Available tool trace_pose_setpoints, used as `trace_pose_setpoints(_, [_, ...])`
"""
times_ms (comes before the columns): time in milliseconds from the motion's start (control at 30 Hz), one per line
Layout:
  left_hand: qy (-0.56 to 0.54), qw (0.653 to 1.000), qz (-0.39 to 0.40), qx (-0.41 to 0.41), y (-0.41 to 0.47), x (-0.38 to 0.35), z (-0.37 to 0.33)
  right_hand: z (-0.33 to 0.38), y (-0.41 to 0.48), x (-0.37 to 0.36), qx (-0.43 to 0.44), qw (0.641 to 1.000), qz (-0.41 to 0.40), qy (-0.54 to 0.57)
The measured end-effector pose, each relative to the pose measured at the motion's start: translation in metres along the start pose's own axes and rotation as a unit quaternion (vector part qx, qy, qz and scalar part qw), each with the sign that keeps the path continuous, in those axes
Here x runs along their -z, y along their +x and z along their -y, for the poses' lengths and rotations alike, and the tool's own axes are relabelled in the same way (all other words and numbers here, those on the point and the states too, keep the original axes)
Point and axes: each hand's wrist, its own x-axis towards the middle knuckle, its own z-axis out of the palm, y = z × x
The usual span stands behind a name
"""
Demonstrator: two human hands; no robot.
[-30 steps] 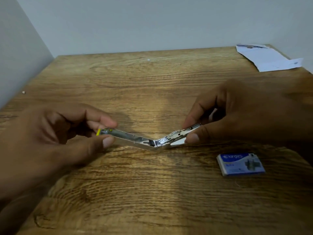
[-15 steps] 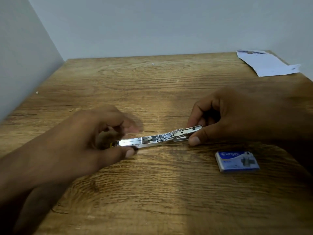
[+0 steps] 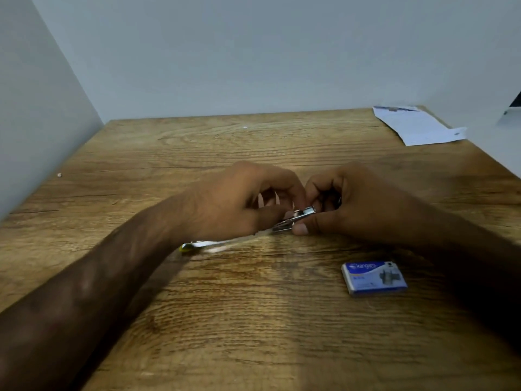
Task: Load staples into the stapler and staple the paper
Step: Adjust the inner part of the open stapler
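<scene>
1. Stapler [image 3: 301, 214]: lies opened out flat on the table [image 3: 253, 320], mid-frame. Long axis runs left to right, with the yellow-tipped end at left toward the viewer and the bare metal end at right, a bit farther back. Left stretch is blurred.
2. Left hand [image 3: 242, 201]: reaches across over the stapler's middle, forearm hiding part of it. Fingers curled, thumb and fingertips pinching the metal near the right end. Exact contact is partly hidden.
3. Right hand [image 3: 358, 204]: right beside the left hand, knuckles touching or nearly so. Thumb on the near side of the metal end, other fingers curled over the far side, pinching that end.
4. Judgement: both hands work the right-hand metal end, probably getting at the magazine. No staples seen in it, so loading looks not yet done.
5. Staple box [image 3: 373, 277]: blue, looks closed, flat on the table. It sits on the near side and right of the stapler, apart from it. Right hand is the nearer one, and its reach would go toward the viewer and slightly right.
6. Paper [image 3: 414, 127]: white, at the far right corner of the table, well apart from stapler and both hands. Right hand is nearer again.
</scene>
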Motion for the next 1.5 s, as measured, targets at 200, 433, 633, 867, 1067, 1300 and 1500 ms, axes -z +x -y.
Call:
trace_pose_setpoints(200, [0.008, 0.999, -0.023, -0.023, -0.004, -0.005, 0.005, -0.004, 0.002, 0.0, 0.009, 1.0, -0.006, 0.004])
trace_pose_setpoints(433, [0.011, 1.0, -0.015, -0.021, -0.003, -0.009, 0.009, -0.006, 0.002, 0.004, 0.039, 0.999, -0.001, 0.026])
trace_pose_setpoints(633, [-0.012, 0.999, -0.004, -0.036, 0.0, -0.011, 0.01, -0.008, 0.003, 0.007, 0.053, 0.998, -0.006, 0.029])
trace_pose_setpoints(867, [-0.008, 0.999, 0.013, -0.05, 0.005, -0.012, 0.008, -0.008, 0.005, 0.005, 0.055, 0.998, -0.013, 0.029])
trace_pose_setpoints(1067, [-0.006, 0.998, 0.033, -0.046, 0.002, -0.006, 0.005, -0.007, 0.005, 0.005, 0.046, 0.998, -0.013, 0.033])
trace_pose_setpoints(1300, [0.001, 0.999, -0.006, -0.032, -0.004, -0.001, 0.007, -0.008, 0.006, 0.006, 0.027, 0.999, -0.02, 0.025])
trace_pose_setpoints(1500, [-0.021, 0.999, -0.026, -0.028, -0.007, 0.001, 0.01, -0.007, 0.005, 0.006, 0.025, 0.999, -0.02, 0.029])
